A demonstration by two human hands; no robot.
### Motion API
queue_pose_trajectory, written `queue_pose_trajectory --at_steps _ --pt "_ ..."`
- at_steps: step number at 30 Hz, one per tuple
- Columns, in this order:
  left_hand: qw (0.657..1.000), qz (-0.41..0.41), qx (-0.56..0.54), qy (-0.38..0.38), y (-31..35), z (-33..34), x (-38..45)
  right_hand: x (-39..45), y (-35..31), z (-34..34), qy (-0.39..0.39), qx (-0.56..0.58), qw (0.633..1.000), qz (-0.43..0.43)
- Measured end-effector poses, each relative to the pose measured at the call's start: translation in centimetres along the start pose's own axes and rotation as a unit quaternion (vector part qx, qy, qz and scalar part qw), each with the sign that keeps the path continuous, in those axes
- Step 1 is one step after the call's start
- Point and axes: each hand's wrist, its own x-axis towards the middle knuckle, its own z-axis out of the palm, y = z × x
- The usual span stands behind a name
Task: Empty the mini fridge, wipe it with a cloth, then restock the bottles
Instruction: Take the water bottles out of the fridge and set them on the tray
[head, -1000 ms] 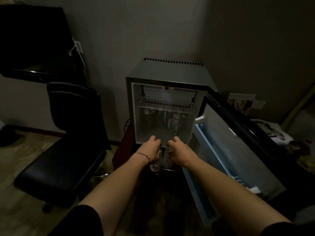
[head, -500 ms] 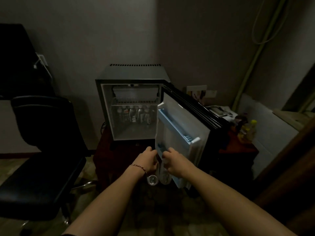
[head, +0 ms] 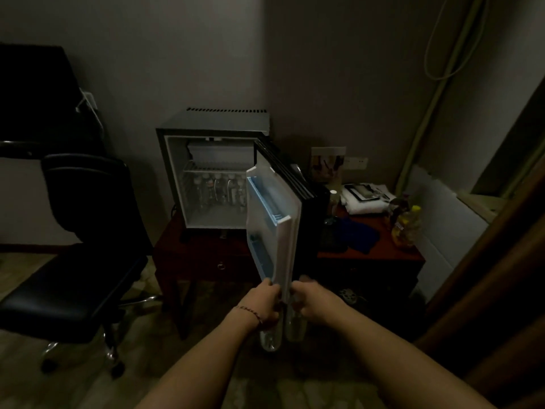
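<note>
The room is showing dim: the open fridge door (head: 274, 225) is hiding the right part of the mini fridge (head: 206, 160) interior, and labels on the bottles in the fridge (head: 219, 188) are staying illegible. The left hand (head: 264, 304) is curling around a clear bottle (head: 269, 339), and the right hand (head: 314, 302) is gripping a second bottle (head: 295, 327), both hanging below the door's near edge, upper ends hidden

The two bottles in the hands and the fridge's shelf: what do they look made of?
Left-hand bottle and right-hand bottle: clear plastic, probably, since the dark floor shows through their glossy walls. Shelf in the mini fridge: thin parallel white bars, likely coated wire.
</note>
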Motion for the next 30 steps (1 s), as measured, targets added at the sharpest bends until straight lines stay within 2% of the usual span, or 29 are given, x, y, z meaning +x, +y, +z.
queue_pose_trajectory --at_steps 8,15,20,30 --pt "0.998 -0.061 -0.028 -0.004 13.3 2.6 3.1 -3.9 10.0 -6.2 0.011 -0.017 0.999 -0.034" --pt "0.999 -0.029 -0.016 -0.004 20.0 3.3 10.5 -1.5 18.2 -10.4 0.032 -0.035 0.999 -0.012" --pt "1.0 -0.013 -0.005 -0.004 20.3 1.3 20.0 3.8 23.4 -14.2 0.048 -0.028 0.998 -0.001" --pt "0.996 -0.075 0.04 0.023 17.1 -2.0 36.3 19.6 30.2 -19.2 0.044 -0.028 0.999 -0.003"
